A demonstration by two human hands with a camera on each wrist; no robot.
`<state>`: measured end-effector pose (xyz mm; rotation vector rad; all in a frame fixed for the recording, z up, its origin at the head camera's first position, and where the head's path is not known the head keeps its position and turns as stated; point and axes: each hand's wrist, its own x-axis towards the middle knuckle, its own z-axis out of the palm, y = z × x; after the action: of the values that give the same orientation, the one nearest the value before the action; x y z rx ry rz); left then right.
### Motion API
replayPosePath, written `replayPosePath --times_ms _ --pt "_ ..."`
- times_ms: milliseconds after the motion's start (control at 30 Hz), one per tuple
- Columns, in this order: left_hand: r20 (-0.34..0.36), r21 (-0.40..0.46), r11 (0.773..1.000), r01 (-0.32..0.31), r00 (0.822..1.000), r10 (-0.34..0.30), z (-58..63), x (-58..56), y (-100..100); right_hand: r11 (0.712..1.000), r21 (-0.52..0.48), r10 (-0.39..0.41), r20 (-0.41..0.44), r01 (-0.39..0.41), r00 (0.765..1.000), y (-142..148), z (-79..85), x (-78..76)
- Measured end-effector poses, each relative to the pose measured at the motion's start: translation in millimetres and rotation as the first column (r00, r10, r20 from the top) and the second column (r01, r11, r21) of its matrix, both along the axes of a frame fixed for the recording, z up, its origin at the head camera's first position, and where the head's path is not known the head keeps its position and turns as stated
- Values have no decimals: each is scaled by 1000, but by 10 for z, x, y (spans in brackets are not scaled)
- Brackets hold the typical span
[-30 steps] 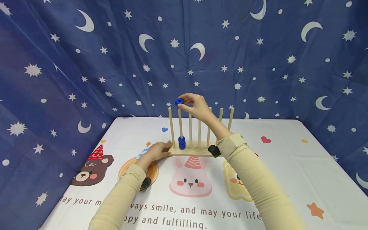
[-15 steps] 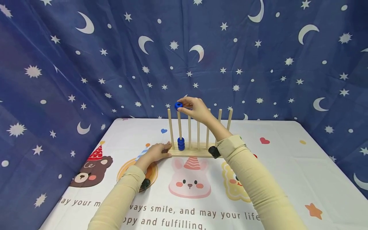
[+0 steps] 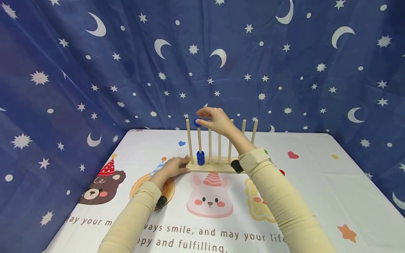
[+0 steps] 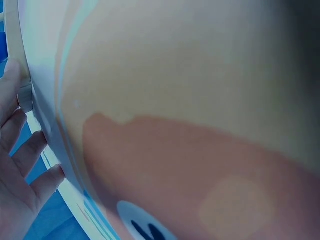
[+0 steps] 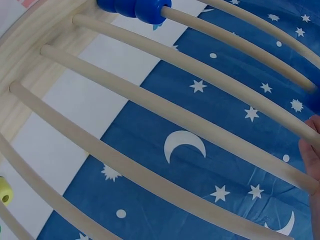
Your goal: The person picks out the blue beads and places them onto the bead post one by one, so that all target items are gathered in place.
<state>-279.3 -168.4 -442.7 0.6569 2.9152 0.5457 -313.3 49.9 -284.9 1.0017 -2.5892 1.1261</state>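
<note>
A wooden peg rack (image 3: 215, 169) with several upright pegs stands on the table. Blue ring-shaped beads (image 3: 200, 158) are stacked low on its second peg from the left. Near that peg's top is another blue bead (image 3: 196, 123); the thumb of my right hand (image 3: 218, 120) overlaps it, and the index finger sits above with a gap. My left hand (image 3: 173, 167) rests at the left end of the base, fingers spread against it. In the right wrist view, the stacked beads (image 5: 135, 7) show at the top and my right fingers (image 5: 311, 155) only at the edge.
A white cloth with printed animals and lettering covers the table (image 3: 316, 196). Behind it hangs a blue starry curtain (image 3: 240, 63). Beyond my right sleeve a small red thing (image 3: 282, 172) peeks out; the right wrist view shows a yellow bead (image 5: 5, 191).
The upper blue bead has come down from above the second peg to just below its top. My right hand has lowered slightly and its index finger has lifted off the bead. The left hand stays put.
</note>
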Motion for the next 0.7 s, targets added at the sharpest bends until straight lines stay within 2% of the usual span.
replayPosePath --times_ms 700 --pt "29 14 1000 -3 1000 3 25 -10 9 1000 29 1 -24 0 1000 5 18 -7"
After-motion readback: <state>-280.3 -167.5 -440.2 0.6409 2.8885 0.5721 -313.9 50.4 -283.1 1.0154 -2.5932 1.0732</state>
